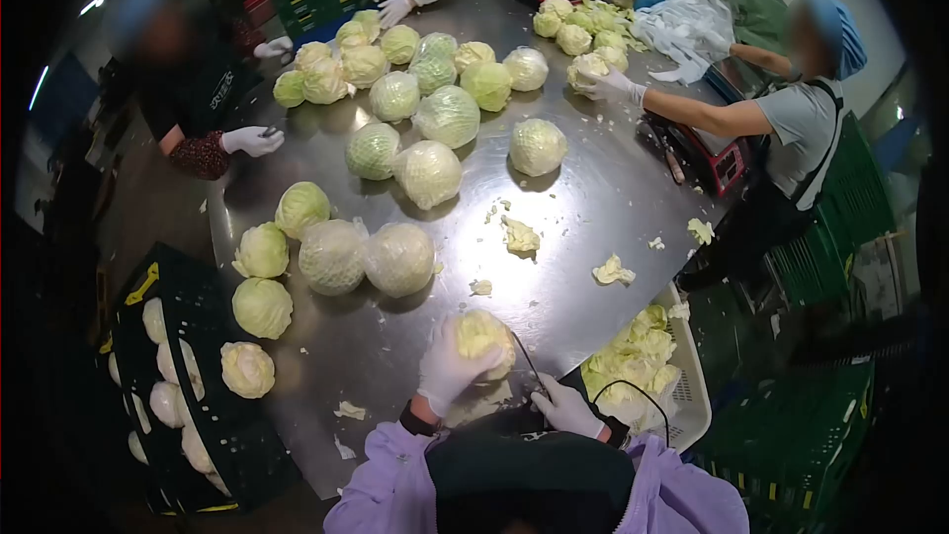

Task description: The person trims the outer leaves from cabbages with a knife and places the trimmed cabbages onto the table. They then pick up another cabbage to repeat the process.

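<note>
My left hand [453,368], in a white glove, is closed around the side of a pale trimmed cabbage [484,338] at the near edge of the table. In my gloved right hand [569,408] is a knife [527,356]. Its thin dark blade points up and left, close beside the cabbage's right side; whether it touches cannot be made out. Loose leaf scraps [480,288] lie just beyond the cabbage. Two wrapped cabbages [399,260] sit farther up to the left.
A white basket [698,391] of cut leaves stands at my right. Green crates [183,376] holding cabbages are on the left. Many cabbages [447,117] cover the steel table's [583,208] far side. Co-workers stand at left, back and right, one near a red scale [730,166].
</note>
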The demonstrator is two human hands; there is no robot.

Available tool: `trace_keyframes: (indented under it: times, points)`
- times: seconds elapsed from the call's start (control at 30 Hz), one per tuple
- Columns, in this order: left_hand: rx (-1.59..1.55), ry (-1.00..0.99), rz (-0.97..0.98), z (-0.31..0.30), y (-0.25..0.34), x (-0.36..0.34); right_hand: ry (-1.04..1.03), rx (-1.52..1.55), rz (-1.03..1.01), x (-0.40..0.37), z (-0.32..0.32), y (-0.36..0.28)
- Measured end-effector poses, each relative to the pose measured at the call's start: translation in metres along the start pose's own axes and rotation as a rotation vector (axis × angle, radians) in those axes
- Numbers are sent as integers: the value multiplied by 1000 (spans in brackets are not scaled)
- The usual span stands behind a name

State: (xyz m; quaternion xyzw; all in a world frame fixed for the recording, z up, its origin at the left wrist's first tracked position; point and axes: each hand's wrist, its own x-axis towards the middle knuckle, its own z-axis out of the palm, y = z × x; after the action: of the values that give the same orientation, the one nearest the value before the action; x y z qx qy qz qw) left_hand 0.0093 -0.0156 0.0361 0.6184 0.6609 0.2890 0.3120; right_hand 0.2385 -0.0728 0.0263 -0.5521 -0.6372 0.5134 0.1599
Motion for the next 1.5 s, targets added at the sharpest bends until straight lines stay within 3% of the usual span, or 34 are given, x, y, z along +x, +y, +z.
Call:
trace_keyframes:
  times: [0.03,0.1,0.13,0.23,0.3,0.4,0.5,0.6,0.7,0.77,0.83,0.87,0.9,0.97,1.0,1.1,1.17,1.23,1.37,1.4,1.47,1.5]
  points:
    - [0,-6,5,-2,6,5,154,-162,-128,-1,0,-6]
    - [31,-101,-202,-9,19,15,254,-206,-242,6,1,-19]
    - [33,-102,-194,-8,19,16,349,-251,-355,10,3,-24]
    - [113,-99,-173,-5,18,21,245,-488,-211,37,20,-9]
    - [113,-121,-239,-4,17,21,343,-473,-284,58,20,-4]
    - [39,-96,-202,-8,11,25,249,-475,-250,50,10,-17]
    - [64,-32,-143,-2,4,24,85,-459,-79,48,10,-22]
    - [140,-129,-256,3,8,31,253,-423,-148,79,26,11]
    - [117,-64,-63,-6,17,24,220,-491,-96,112,25,36]
    - [27,-84,-137,-5,-36,17,166,-452,-108,109,20,34]
    - [-536,-68,-90,-12,-88,5,202,1,-64,98,15,40]
    - [-387,-156,-91,-30,-93,-4,77,168,166,92,5,23]
    - [-383,-144,-113,-35,-94,-12,52,170,167,93,14,23]
    - [-505,-300,-85,-42,-95,-22,79,389,-102,100,29,21]
    - [-435,-304,-28,-39,-99,-23,-185,549,169,94,9,-22]
    - [-432,-263,-51,-31,-84,-12,-163,475,41,121,29,-12]
    - [-582,-200,-112,-20,-71,-4,-151,535,68,113,17,-24]
    - [-384,-113,-87,-7,-57,-8,40,177,-96,98,14,-22]
    - [-320,-19,-170,2,-43,8,85,142,-183,94,10,-8]
    - [-327,-11,-166,0,-43,17,85,133,-189,92,4,-14]
    - [-206,-126,-151,-8,-49,29,-23,317,57,88,-5,-28]
    - [-204,-120,-154,-8,-49,27,-29,317,54,92,-2,-26]
